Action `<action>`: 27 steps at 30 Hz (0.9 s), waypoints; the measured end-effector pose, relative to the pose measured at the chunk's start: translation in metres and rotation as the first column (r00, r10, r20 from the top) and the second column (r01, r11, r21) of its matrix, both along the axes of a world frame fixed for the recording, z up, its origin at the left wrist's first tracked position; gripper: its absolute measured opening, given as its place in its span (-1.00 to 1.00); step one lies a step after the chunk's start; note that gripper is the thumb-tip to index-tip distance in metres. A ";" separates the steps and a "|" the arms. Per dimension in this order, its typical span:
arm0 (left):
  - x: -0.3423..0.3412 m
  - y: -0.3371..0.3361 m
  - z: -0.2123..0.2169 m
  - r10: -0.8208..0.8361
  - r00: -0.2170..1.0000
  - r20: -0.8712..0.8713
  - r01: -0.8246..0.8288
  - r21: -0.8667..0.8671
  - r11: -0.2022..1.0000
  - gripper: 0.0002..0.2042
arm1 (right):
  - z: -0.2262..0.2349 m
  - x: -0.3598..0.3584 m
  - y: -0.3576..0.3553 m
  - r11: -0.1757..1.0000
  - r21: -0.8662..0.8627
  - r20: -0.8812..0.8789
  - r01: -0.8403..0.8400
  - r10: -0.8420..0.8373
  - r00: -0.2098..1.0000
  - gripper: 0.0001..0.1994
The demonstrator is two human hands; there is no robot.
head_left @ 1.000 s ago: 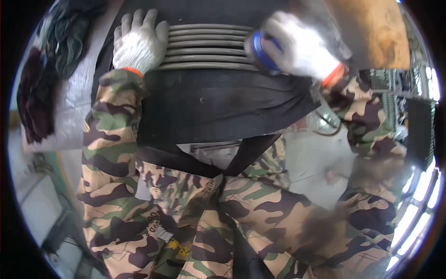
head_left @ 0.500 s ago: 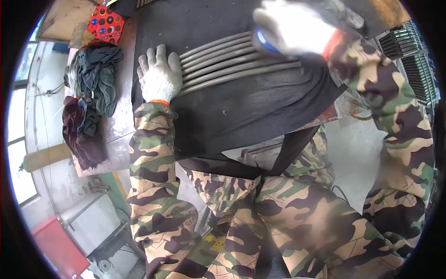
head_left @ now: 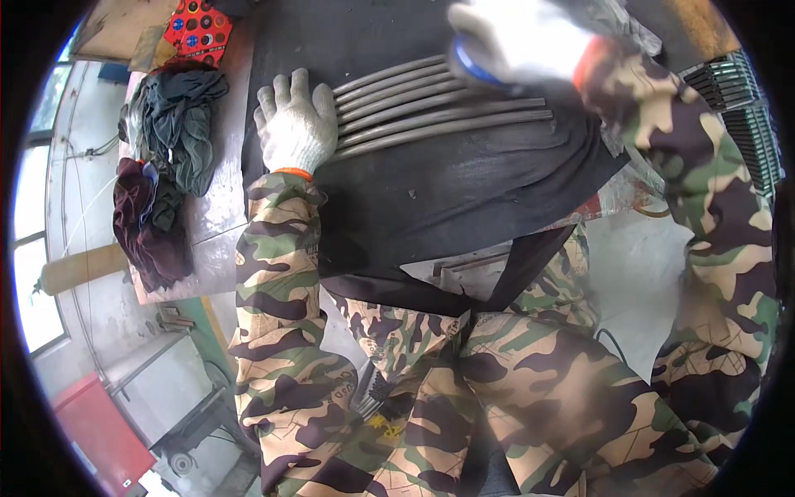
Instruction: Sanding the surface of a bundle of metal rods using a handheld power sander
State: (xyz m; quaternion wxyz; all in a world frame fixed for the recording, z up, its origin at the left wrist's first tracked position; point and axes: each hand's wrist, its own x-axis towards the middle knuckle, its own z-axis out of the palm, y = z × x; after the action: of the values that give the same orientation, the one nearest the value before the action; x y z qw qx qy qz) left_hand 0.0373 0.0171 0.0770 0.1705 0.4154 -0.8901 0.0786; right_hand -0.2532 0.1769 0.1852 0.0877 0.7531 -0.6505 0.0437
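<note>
Several thin grey metal rods [head_left: 439,116] lie side by side on a black cloth [head_left: 397,219] over the table. My left hand [head_left: 296,123], in a white knit glove, rests with fingers spread at the rods' left ends. Over their right part is my gloved right hand [head_left: 517,41], smeared by motion. Its fingers are closed round a blue-edged round thing [head_left: 480,65], whose kind I cannot make out. That hand and the round thing hide the right ends of the farther rods; the two nearest rods show their ends.
Crumpled dark rags [head_left: 178,124] and a maroon cloth [head_left: 145,224] lie at the table's left side. Behind them stands a red patterned box [head_left: 199,33]. Stacks of dark rods in a greenish rack [head_left: 737,124] are at the far right.
The whole view has shifted slightly. My right hand is a little farther off, showing the end of a second rod. My left hand stays at the rods' left ends.
</note>
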 end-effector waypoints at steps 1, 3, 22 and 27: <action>0.001 -0.002 -0.003 0.007 1.000 0.000 -0.007 -0.014 1.000 -0.50 | -0.001 0.000 -0.008 1.000 -0.018 -0.025 0.024 -0.024 0.999 -0.78; 0.006 -0.005 -0.001 0.034 0.999 0.004 -0.033 -0.029 0.999 -0.49 | -0.001 0.013 -0.014 0.999 0.017 0.012 -0.045 0.045 0.999 -0.79; -0.007 -0.008 -0.009 -0.001 0.994 -0.106 -0.012 -0.118 0.993 -0.49 | 0.005 0.028 -0.026 0.998 0.052 0.006 -0.041 0.041 0.999 -0.77; -0.010 -0.010 -0.009 -0.016 0.994 -0.112 0.001 -0.131 0.991 -0.52 | 0.005 0.057 -0.027 0.985 0.013 0.043 -0.171 0.171 0.984 -0.77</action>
State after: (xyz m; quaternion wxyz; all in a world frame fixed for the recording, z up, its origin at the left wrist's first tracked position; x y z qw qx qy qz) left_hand 0.0273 0.0071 0.0678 0.2478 0.4033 -0.8737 0.1125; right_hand -0.1964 0.1499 0.1901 0.0638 0.8058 -0.5855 0.0616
